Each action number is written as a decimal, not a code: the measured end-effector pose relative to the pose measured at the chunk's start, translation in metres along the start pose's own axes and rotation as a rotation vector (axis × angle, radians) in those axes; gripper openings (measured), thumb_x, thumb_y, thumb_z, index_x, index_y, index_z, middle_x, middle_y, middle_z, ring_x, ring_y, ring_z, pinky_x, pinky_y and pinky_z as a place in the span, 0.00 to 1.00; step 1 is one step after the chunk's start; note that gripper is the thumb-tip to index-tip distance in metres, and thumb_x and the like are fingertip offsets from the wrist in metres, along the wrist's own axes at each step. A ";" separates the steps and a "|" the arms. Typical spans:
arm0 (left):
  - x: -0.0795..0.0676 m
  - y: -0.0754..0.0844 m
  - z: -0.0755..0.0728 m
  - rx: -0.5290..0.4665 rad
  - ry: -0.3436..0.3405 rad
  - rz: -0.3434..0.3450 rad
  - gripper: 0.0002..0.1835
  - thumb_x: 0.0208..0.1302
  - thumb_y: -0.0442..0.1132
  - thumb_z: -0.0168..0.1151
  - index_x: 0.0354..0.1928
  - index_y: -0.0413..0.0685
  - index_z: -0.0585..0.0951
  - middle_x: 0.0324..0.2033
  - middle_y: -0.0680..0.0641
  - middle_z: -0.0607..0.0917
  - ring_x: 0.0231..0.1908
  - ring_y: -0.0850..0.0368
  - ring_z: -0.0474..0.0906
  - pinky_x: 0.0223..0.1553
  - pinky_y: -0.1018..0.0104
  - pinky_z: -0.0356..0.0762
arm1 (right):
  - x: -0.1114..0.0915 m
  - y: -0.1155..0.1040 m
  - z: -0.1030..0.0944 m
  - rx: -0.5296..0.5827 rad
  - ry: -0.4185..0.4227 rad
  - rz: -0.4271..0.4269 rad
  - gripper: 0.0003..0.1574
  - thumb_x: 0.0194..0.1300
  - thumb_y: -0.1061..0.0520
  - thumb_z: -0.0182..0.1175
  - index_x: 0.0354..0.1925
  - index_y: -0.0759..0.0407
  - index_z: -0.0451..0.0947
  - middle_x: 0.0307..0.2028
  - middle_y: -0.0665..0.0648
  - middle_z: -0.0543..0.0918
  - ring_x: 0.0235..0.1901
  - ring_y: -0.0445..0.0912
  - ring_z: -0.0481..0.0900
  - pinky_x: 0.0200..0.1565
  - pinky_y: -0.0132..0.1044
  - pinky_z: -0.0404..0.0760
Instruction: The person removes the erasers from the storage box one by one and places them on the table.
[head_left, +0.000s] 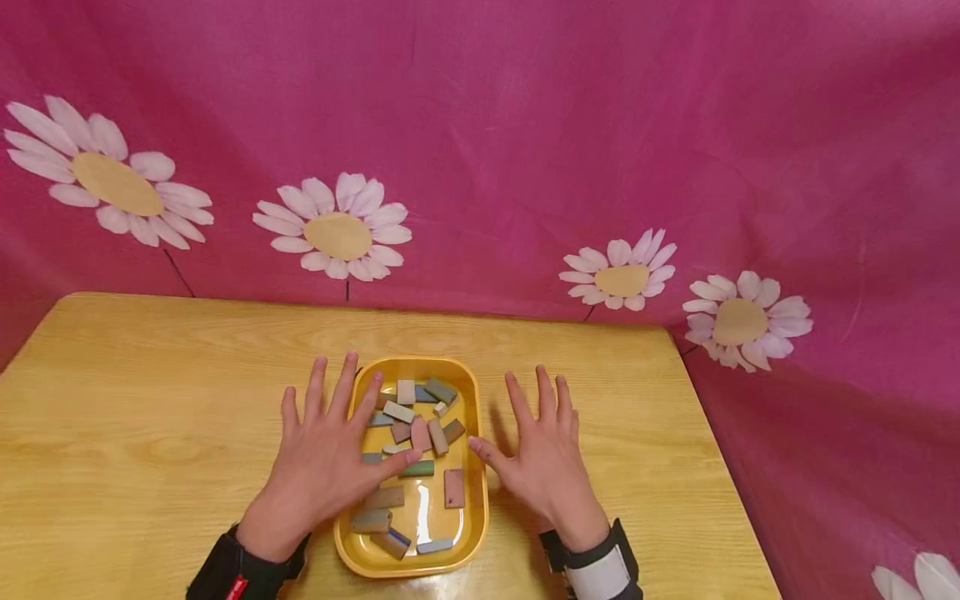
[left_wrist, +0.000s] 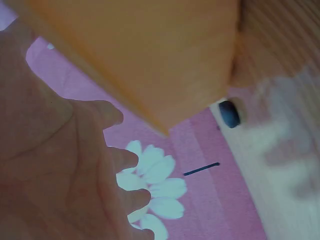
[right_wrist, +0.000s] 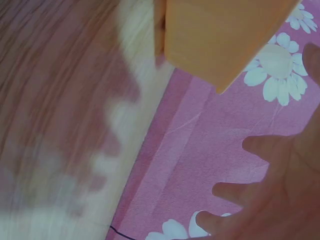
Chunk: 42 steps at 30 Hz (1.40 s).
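A yellow rounded tray (head_left: 483,500) stands on the table and holds several small block-like pieces in muted colours. Among them are a pink rectangular piece (head_left: 453,488), a green piece (head_left: 417,468) and a pale piece (head_left: 399,412). My left hand (head_left: 322,454) is spread, palm down, over the tray's left side, its thumb reaching over the pieces and hiding some. The right hand (head_left: 551,467) spreads its fingers beside the right wall, thumb tip right at the rim. Both hands hold nothing. In the wrist views the left palm (left_wrist: 55,150) and right palm (right_wrist: 280,190) face the tray's outer wall.
The wooden table (head_left: 172,417) runs back to a magenta cloth (head_left: 480,150) printed with white daisies. A small dark oval thing (left_wrist: 230,114) lies beyond the tray, near the table's far edge in the left wrist view.
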<state>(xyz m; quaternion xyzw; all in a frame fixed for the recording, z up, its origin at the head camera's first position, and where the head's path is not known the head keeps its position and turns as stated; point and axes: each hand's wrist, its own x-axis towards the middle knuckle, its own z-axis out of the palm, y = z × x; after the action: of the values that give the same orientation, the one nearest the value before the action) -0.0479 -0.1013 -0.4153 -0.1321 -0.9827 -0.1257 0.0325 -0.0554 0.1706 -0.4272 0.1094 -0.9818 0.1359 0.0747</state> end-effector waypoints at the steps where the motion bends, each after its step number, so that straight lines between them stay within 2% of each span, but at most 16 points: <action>1: 0.000 0.000 -0.001 0.000 0.007 0.002 0.55 0.47 0.82 0.33 0.70 0.53 0.57 0.72 0.44 0.40 0.68 0.42 0.23 0.57 0.33 0.29 | 0.000 -0.001 -0.001 0.000 0.007 -0.003 0.55 0.53 0.19 0.39 0.71 0.45 0.51 0.70 0.64 0.46 0.68 0.61 0.36 0.60 0.61 0.47; 5: 0.002 -0.001 -0.004 -0.006 0.036 0.009 0.54 0.48 0.81 0.34 0.70 0.52 0.58 0.72 0.43 0.40 0.68 0.43 0.23 0.58 0.34 0.30 | -0.001 -0.004 -0.007 0.023 0.055 -0.014 0.53 0.55 0.21 0.41 0.70 0.46 0.55 0.69 0.63 0.50 0.67 0.61 0.42 0.60 0.57 0.50; 9: 0.004 -0.005 -0.001 -0.012 0.055 0.017 0.52 0.52 0.77 0.40 0.71 0.48 0.55 0.71 0.40 0.42 0.68 0.41 0.26 0.59 0.35 0.34 | -0.003 -0.011 -0.009 0.066 0.112 -0.039 0.48 0.56 0.24 0.44 0.67 0.48 0.62 0.67 0.61 0.56 0.66 0.59 0.48 0.58 0.55 0.57; 11: 0.007 -0.008 0.002 -0.006 0.072 0.017 0.51 0.54 0.71 0.47 0.70 0.42 0.54 0.69 0.36 0.49 0.68 0.37 0.36 0.60 0.37 0.41 | -0.003 -0.015 -0.008 0.085 0.135 -0.074 0.44 0.58 0.27 0.47 0.64 0.50 0.66 0.66 0.59 0.60 0.65 0.56 0.50 0.58 0.52 0.60; 13: 0.010 -0.010 0.006 0.000 0.080 -0.008 0.50 0.55 0.65 0.53 0.69 0.35 0.54 0.63 0.33 0.62 0.63 0.36 0.54 0.57 0.43 0.55 | -0.003 -0.020 -0.006 0.122 0.141 -0.124 0.38 0.59 0.31 0.51 0.59 0.51 0.72 0.63 0.56 0.65 0.64 0.51 0.55 0.57 0.48 0.62; 15: 0.012 -0.011 0.010 -0.011 0.058 -0.049 0.47 0.55 0.58 0.56 0.66 0.29 0.55 0.46 0.33 0.76 0.47 0.40 0.72 0.43 0.50 0.71 | -0.003 -0.026 -0.003 0.154 0.123 -0.189 0.30 0.59 0.37 0.54 0.53 0.51 0.76 0.58 0.53 0.70 0.60 0.47 0.62 0.55 0.43 0.65; 16: 0.013 -0.011 0.012 -0.020 0.030 -0.072 0.45 0.56 0.55 0.56 0.65 0.27 0.55 0.36 0.36 0.79 0.36 0.44 0.76 0.33 0.54 0.74 | -0.002 -0.030 -0.002 0.169 0.103 -0.224 0.27 0.59 0.39 0.56 0.51 0.51 0.77 0.56 0.51 0.73 0.57 0.44 0.65 0.54 0.40 0.67; 18: 0.014 -0.010 0.014 -0.033 -0.036 -0.120 0.41 0.59 0.50 0.53 0.65 0.26 0.56 0.20 0.44 0.76 0.20 0.51 0.73 0.18 0.58 0.70 | 0.001 -0.037 0.001 0.179 0.050 -0.294 0.21 0.59 0.44 0.58 0.47 0.51 0.79 0.50 0.49 0.75 0.52 0.42 0.69 0.53 0.37 0.68; 19: 0.015 -0.009 0.015 -0.033 -0.070 -0.140 0.39 0.60 0.48 0.51 0.65 0.27 0.55 0.15 0.47 0.73 0.15 0.53 0.70 0.14 0.60 0.66 | 0.003 -0.041 0.002 0.172 0.023 -0.332 0.19 0.59 0.46 0.58 0.46 0.52 0.79 0.48 0.49 0.76 0.50 0.41 0.70 0.52 0.36 0.69; 22: 0.016 -0.007 0.017 -0.012 -0.138 -0.176 0.35 0.62 0.43 0.46 0.67 0.28 0.53 0.10 0.51 0.67 0.11 0.56 0.64 0.11 0.62 0.61 | 0.009 -0.050 0.006 0.106 -0.050 -0.433 0.16 0.57 0.49 0.59 0.45 0.51 0.80 0.44 0.47 0.77 0.46 0.40 0.72 0.49 0.33 0.70; 25: 0.017 -0.005 0.018 0.008 -0.152 -0.207 0.35 0.63 0.42 0.44 0.68 0.31 0.51 0.10 0.51 0.67 0.11 0.56 0.63 0.12 0.62 0.61 | 0.014 -0.056 0.009 0.008 -0.086 -0.496 0.15 0.53 0.51 0.61 0.41 0.49 0.81 0.41 0.47 0.77 0.41 0.40 0.72 0.43 0.32 0.72; 29: 0.018 -0.005 0.018 -0.025 -0.157 -0.244 0.35 0.63 0.42 0.43 0.69 0.33 0.49 0.10 0.50 0.68 0.11 0.54 0.63 0.13 0.62 0.61 | 0.018 -0.061 0.012 -0.117 -0.101 -0.504 0.11 0.50 0.51 0.62 0.35 0.47 0.81 0.38 0.48 0.75 0.34 0.42 0.71 0.33 0.33 0.74; 33: 0.018 -0.005 0.018 -0.046 -0.161 -0.259 0.35 0.63 0.42 0.42 0.70 0.34 0.48 0.10 0.50 0.68 0.11 0.54 0.64 0.13 0.61 0.62 | 0.021 -0.064 0.016 -0.188 -0.083 -0.500 0.09 0.51 0.50 0.61 0.33 0.49 0.80 0.35 0.50 0.72 0.29 0.43 0.68 0.26 0.33 0.72; 37: 0.018 -0.006 0.018 -0.035 -0.161 -0.260 0.36 0.63 0.42 0.43 0.70 0.34 0.48 0.10 0.49 0.68 0.11 0.54 0.64 0.13 0.61 0.62 | 0.025 -0.066 0.024 -0.186 -0.071 -0.487 0.09 0.56 0.48 0.59 0.32 0.51 0.77 0.32 0.50 0.70 0.25 0.41 0.66 0.24 0.31 0.70; 42: 0.015 -0.006 0.018 -0.033 -0.155 -0.252 0.36 0.63 0.42 0.44 0.70 0.33 0.48 0.10 0.50 0.68 0.11 0.54 0.64 0.13 0.61 0.62 | 0.028 -0.066 0.028 -0.151 -0.062 -0.449 0.06 0.57 0.52 0.59 0.29 0.53 0.78 0.30 0.50 0.69 0.23 0.39 0.66 0.26 0.28 0.70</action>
<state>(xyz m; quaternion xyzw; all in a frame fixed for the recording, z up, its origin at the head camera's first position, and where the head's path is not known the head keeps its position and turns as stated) -0.0648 -0.0983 -0.4323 -0.0175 -0.9889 -0.1343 -0.0617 -0.0697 0.0948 -0.4323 0.3230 -0.9421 0.0387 0.0807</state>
